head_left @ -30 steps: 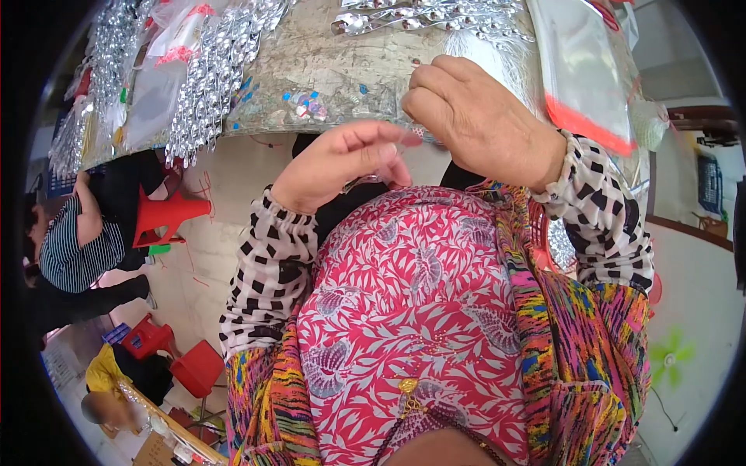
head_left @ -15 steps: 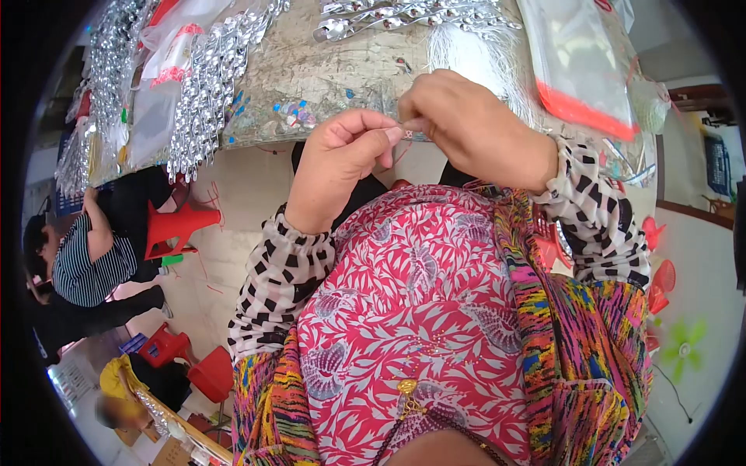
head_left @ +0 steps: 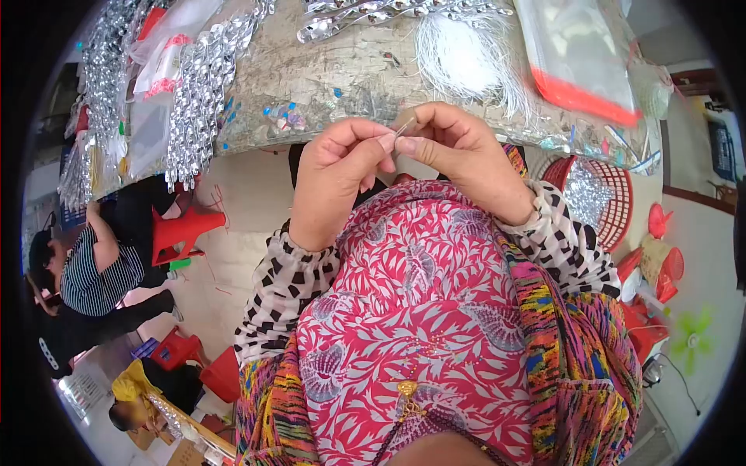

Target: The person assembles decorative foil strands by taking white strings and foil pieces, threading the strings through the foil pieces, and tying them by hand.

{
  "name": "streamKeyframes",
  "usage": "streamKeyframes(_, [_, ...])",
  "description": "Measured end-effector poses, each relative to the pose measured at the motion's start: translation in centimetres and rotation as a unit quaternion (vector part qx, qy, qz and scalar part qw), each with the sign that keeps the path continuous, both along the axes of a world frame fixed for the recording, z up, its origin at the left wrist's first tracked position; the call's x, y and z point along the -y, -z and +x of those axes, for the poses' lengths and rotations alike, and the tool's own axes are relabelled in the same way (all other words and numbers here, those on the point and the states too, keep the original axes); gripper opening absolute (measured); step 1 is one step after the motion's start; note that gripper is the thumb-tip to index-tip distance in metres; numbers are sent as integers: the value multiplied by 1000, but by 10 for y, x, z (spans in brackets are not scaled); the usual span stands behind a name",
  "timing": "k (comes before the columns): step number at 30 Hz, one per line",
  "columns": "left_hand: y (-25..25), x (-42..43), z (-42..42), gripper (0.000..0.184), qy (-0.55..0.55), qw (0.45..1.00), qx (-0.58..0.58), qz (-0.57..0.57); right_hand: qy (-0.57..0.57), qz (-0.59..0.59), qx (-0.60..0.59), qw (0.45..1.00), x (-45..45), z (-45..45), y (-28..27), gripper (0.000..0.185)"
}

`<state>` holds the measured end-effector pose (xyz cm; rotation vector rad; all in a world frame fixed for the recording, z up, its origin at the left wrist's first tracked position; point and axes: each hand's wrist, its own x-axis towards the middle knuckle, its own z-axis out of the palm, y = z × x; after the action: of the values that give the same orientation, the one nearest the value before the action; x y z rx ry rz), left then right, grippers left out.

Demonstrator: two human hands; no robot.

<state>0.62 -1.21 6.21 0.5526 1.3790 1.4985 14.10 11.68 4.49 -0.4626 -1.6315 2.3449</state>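
Observation:
Just in front of the table edge, my left hand (head_left: 339, 172) and my right hand (head_left: 471, 161) meet with thumbs and forefingers pinched. Between their fingertips sits a thin, pale, silvery strand (head_left: 404, 127), too small to name for certain. Both hands are closed on it. Beyond them a bundle of white strings (head_left: 465, 62) lies spread on the worn table (head_left: 311, 74). Small blue and pale flakes (head_left: 287, 116) are scattered near my left hand.
Shiny silver twisted strips (head_left: 200, 93) hang over the table's left edge, with more strips (head_left: 404, 11) at the back. Clear plastic bags with red edges (head_left: 579, 62) lie at right. A red basket (head_left: 614, 194) holds silvery pieces. Two people sit at left near red stools (head_left: 183, 233).
My right hand has come down and turned so its thumb shows, and the thin strand between the fingertips is now visible. The view has shifted slightly, showing the red basket.

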Motion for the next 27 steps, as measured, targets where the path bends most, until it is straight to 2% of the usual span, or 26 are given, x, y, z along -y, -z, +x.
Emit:
streamKeyframes(15, [6, 2, 6, 10, -6, 1000, 0, 9, 39, 6, -5, 999, 5, 1, 7, 7])
streamKeyframes(24, [6, 3, 7, 11, -7, 1000, 5, 4, 58, 36, -15, 998, 6, 2, 11, 8])
streamKeyframes(27, [7, 3, 7, 11, -6, 1000, 10, -1, 61, 12, 1, 998, 5, 4, 9, 10])
